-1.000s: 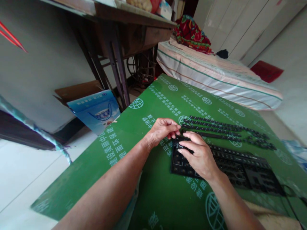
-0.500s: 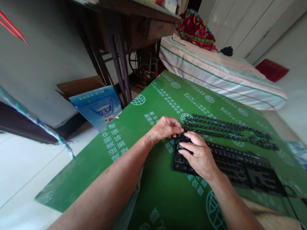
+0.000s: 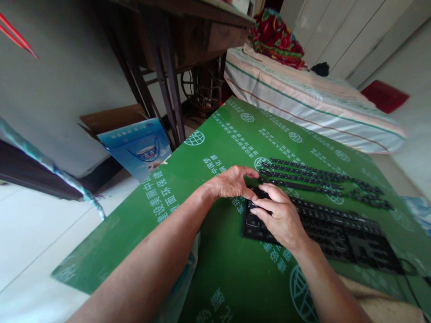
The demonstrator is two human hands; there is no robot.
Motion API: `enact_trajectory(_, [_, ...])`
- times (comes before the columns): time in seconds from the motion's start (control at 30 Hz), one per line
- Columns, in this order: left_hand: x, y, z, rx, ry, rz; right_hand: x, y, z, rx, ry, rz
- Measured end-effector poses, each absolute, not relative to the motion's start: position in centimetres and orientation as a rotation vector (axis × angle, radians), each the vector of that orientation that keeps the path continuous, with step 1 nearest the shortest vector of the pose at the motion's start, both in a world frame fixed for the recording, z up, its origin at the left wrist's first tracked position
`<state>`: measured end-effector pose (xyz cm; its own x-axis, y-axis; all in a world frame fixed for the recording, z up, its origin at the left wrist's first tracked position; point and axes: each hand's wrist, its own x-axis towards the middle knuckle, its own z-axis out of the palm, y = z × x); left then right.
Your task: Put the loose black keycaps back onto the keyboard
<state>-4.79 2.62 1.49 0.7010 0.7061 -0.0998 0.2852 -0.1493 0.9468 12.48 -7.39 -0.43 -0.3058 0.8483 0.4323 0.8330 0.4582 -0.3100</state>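
Note:
A black keyboard lies on the green board, many of its keycaps off at the near-left end. My left hand is at its far-left corner, thumb on or just above the keys and index finger stretched away from the thumb; I see nothing held between them. My right hand rests over the left end of the keyboard, fingers spread and tips touching the key area; what lies under them is hidden. Beyond the keyboard, loose black keycaps lie in several rows, with a long spacebar among them.
The green board with pale printed writing carries everything. A keyboard cable runs off the right end. A blue carton stands on the floor at left, under a dark wooden sewing table. A bed lies behind.
My left hand has gone from a pinch at the keyboard's corner to thumb and index finger apart, the thumb lower toward the keys. My right hand has barely shifted.

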Motion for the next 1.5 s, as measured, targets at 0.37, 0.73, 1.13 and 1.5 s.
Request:
enact_trajectory(0.37, [-5.1, 2.8, 1.5, 1.785, 0.747, 0.265, 12.5, -7.3, -0.5, -1.387, -2.148, 0.041])
enact_trajectory(0.73, [-4.9, 3.1, 1.1, 1.941, 0.686, 0.300, 12.3, -7.3, -0.3, -1.394, -2.118, 0.119])
enact_trajectory(1.13, [-4.8, 3.0, 1.4, 1.939, 0.699, 0.233, 12.5, -7.6, -0.8, -1.360, -2.113, 0.086])
enact_trajectory(1.5, [-4.7, 2.7, 1.6, 1.881, 0.690, 0.243, 13.0, -8.6, -0.9, -1.278, -2.306, -0.160])
